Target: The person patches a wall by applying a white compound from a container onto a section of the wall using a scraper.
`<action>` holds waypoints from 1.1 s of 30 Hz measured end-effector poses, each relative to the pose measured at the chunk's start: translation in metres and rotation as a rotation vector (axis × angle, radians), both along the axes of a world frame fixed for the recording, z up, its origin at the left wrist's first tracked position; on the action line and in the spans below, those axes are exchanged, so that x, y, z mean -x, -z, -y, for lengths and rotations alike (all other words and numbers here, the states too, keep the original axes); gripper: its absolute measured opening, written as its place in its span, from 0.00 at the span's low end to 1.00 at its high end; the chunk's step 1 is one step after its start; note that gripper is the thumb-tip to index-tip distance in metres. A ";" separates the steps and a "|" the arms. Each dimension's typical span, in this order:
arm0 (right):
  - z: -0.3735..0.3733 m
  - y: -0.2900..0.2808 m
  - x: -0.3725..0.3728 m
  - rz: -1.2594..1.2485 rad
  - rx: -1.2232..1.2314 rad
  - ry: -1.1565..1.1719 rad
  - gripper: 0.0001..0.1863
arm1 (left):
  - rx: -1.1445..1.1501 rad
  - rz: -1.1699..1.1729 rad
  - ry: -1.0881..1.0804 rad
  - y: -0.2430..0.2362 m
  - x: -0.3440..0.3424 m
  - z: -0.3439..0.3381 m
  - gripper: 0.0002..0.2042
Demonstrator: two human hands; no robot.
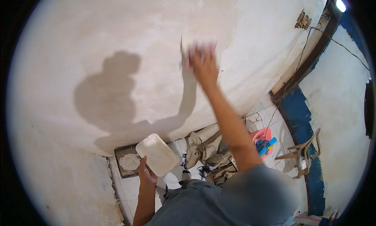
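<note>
My right arm reaches up to the pale wall (156, 49). My right hand (205, 67) is closed around a flat pinkish piece (211, 47) pressed to or just off the wall surface, and motion blur hides its exact kind. Low on the left, my left hand (147, 173) grips the edge of a shallow off-white tray (158, 155) with rounded corners, its thumb along the near side. The tray is tilted, its inside pale and smeared white. Damper-looking, beige patches show on the wall above my right hand.
On the tiled floor beneath the tray sits a dark square board (123, 172) with a white lump (129, 162). Crumpled beige sacks (201, 145) lie along the wall's foot. Right of them are a pink basin (260, 136) and a brown chair (303, 151). A cable (299, 65) hangs at the corner.
</note>
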State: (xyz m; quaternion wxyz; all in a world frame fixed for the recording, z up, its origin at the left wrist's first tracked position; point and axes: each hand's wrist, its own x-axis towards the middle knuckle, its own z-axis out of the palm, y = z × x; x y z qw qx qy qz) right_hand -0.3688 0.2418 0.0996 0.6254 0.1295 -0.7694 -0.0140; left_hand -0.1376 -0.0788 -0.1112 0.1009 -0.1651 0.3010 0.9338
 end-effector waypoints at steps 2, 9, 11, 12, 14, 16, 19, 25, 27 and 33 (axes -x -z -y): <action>-0.008 0.126 -0.019 0.184 0.016 -0.113 0.26 | 0.016 0.000 0.003 0.004 0.001 -0.005 0.22; -0.019 0.287 -0.100 0.713 0.160 -0.191 0.18 | -0.009 -0.054 -0.042 0.004 0.004 0.000 0.23; -0.005 0.264 -0.112 0.731 0.307 -0.207 0.17 | -0.042 -0.073 -0.046 0.004 -0.001 -0.006 0.24; 0.004 0.247 -0.116 0.734 0.465 -0.216 0.15 | -0.027 -0.085 -0.015 0.001 0.002 -0.008 0.24; 0.019 0.190 -0.130 0.630 0.758 -0.268 0.10 | -0.025 -0.103 0.037 -0.015 0.006 -0.018 0.26; 0.038 0.120 -0.155 0.604 1.123 -0.570 0.06 | -0.074 -0.151 0.078 -0.018 0.012 -0.026 0.26; 0.053 0.071 -0.189 0.813 1.278 -0.718 0.07 | -0.097 -0.126 0.093 -0.020 0.023 -0.041 0.22; 0.074 0.086 -0.202 1.027 0.787 -0.510 0.13 | -0.065 -0.129 0.104 -0.021 0.028 -0.049 0.19; 0.080 0.084 -0.201 1.101 0.705 -0.291 0.15 | -0.069 -0.139 0.108 -0.024 0.028 -0.050 0.19; 0.099 0.101 -0.193 1.052 0.714 -0.443 0.15 | 0.068 -0.143 0.149 -0.029 0.027 -0.057 0.18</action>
